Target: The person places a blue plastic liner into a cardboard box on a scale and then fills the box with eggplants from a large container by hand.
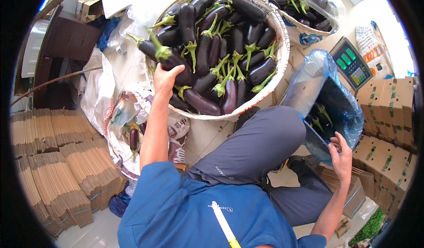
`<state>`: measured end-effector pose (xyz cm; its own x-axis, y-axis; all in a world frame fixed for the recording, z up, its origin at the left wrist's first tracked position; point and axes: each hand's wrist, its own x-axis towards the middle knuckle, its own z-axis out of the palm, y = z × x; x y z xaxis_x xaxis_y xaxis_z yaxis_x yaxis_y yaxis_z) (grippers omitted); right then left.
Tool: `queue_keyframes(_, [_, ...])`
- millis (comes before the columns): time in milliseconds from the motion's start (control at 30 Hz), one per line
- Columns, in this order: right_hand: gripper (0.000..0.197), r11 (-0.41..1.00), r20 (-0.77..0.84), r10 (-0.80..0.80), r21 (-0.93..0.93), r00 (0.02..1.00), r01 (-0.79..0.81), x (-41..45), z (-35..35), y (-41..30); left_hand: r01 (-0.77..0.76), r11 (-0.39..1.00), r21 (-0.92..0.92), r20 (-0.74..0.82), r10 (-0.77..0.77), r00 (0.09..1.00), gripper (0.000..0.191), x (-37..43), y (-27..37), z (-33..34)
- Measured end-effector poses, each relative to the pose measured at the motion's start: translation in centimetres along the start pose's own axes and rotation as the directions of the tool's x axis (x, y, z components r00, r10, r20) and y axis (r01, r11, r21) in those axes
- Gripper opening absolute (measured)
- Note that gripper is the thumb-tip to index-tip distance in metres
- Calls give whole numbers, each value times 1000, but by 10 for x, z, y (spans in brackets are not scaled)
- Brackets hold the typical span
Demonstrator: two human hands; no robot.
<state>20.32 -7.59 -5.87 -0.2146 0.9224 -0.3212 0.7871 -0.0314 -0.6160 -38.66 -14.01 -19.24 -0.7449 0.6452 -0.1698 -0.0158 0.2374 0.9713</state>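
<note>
My left hand (164,79) grips a dark purple eggplant (175,62) by its lower body, its green stem pointing up and away from me. The eggplant is over the left side of a large round woven-plastic container (282,49), piled high with eggplants (205,51). At the right, my right hand (341,153) is beside the near edge of a blue plastic liner bag (352,119); its fingers are loosely bent and apart, with nothing visible in them. Inside that bag lie several eggplants (323,115), partly in shadow. Whether the right fingertips touch the liner I cannot tell.
A digital scale display (351,62) stands behind the blue bag. Another eggplant container (301,38) is at the back right. Flattened cardboard boxes (59,168) are stacked left, more cartons (384,105) right. A white sack (116,142) by my left arm holds a small eggplant (133,138).
</note>
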Motion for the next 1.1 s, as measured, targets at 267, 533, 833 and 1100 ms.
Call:
queue_keyframes(267, [46,1000,-51,-4,27,999,5,-1,-7,16,32,755,-655,12,-32,999,48,35,51,-40])
queue_keyframes(533, [46,1000,-90,11,9,996,-10,-8,-11,15,245,879,-409,-3,-270,963,85,131,45,-61])
queue_keyframes(833, [46,999,-76,-37,-29,996,35,1,-11,21,331,904,-271,-20,-349,937,98,143,35,-72])
queue_keyframes(1100, [45,998,-121,-55,10,991,57,-9,-14,19,-45,831,-555,-8,49,999,48,104,17,-66])
